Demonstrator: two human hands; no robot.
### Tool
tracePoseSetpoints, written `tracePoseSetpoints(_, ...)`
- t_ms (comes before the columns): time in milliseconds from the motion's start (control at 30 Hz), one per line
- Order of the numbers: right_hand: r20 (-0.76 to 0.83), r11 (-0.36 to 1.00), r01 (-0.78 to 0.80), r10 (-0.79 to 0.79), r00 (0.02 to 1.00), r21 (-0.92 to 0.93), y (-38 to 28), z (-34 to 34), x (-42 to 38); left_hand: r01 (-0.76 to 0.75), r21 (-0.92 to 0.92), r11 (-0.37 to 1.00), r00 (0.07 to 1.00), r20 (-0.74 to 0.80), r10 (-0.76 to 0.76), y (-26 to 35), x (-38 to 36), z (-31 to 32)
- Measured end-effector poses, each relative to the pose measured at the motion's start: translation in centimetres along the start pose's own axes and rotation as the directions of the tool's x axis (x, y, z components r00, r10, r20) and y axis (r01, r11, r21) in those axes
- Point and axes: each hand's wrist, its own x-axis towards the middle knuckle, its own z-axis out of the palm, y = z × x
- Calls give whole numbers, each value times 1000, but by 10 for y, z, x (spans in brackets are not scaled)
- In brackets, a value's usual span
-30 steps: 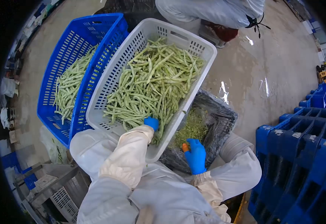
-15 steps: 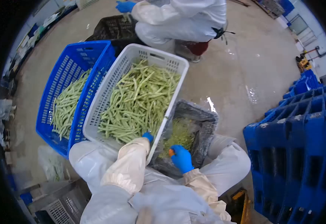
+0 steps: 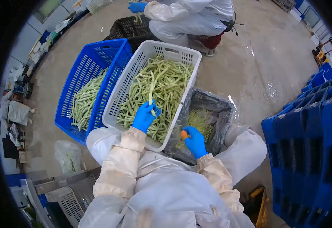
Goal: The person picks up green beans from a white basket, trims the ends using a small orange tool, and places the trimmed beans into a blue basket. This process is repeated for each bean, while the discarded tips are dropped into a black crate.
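Green bean [image 3: 151,89], long axis forward (slender)

Blue pallets [image 3: 302,152] at right; wet floor [image 3: 242,79]; translucent plastic bag [image 3: 64,149] at left.

The beans [image 3: 168,85] look matt, the white crate [image 3: 127,88] smooth plastic, the liner [image 3: 226,110] glossy film.

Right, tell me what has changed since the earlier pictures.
The left hand has risen from the pile of beans in the white crate and now holds a long bean above it. The right hand stays over the lined bin; the blue crate still stands beside the white one.
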Motion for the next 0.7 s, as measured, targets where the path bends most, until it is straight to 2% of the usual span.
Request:
tracePoseSetpoints(33,-4,1000,2,-2,1000,6,-3,2,-1,-7,-154,988,990,140,28,0,-6,8)
tracePoseSetpoints(100,-49,970,100,-91,995,220,-11,5,-3,-3,-174,985,991,134,27,-10,-21,36)
tracePoseSetpoints(233,-54,953,143,-134,990,268,-32,-4,-6,40,-147,988,985,170,-15,-41,-40,73)
tracePoseSetpoints(300,-87,968,243,-237,968,62,-36,-10,-7,52,-76,996,984,177,-38,-53,-45,83)
tracePoseSetpoints(333,-92,967,245,-239,967,62,-32,-9,-7,51,-72,996,983,180,-37,-58,-46,85)
tracePoseSetpoints(400,-147,939,333,-343,928,-88,-25,-7,-6,42,-66,997,979,204,-27,-64,-49,89)
tracePoseSetpoints(433,-149,938,336,-346,927,-85,-26,-9,-6,38,-63,997,979,204,-24,-65,-49,91)
tracePoseSetpoints(533,-122,911,377,-399,909,-168,-29,-14,-8,18,-22,1000,986,165,-15,-62,-54,101)
tracePoseSetpoints(600,-89,867,396,-440,894,-303,-29,-13,-9,62,9,998,997,43,-62,-56,-57,108)
tracePoseSetpoints(633,-89,867,396,-439,894,-302,-29,-13,-10,61,9,998,997,42,-62,-52,-57,111)
tracePoseSetpoints(700,23,815,419,-449,893,-400,-31,-14,-12,0,363,932,995,-88,35,-45,-53,113)
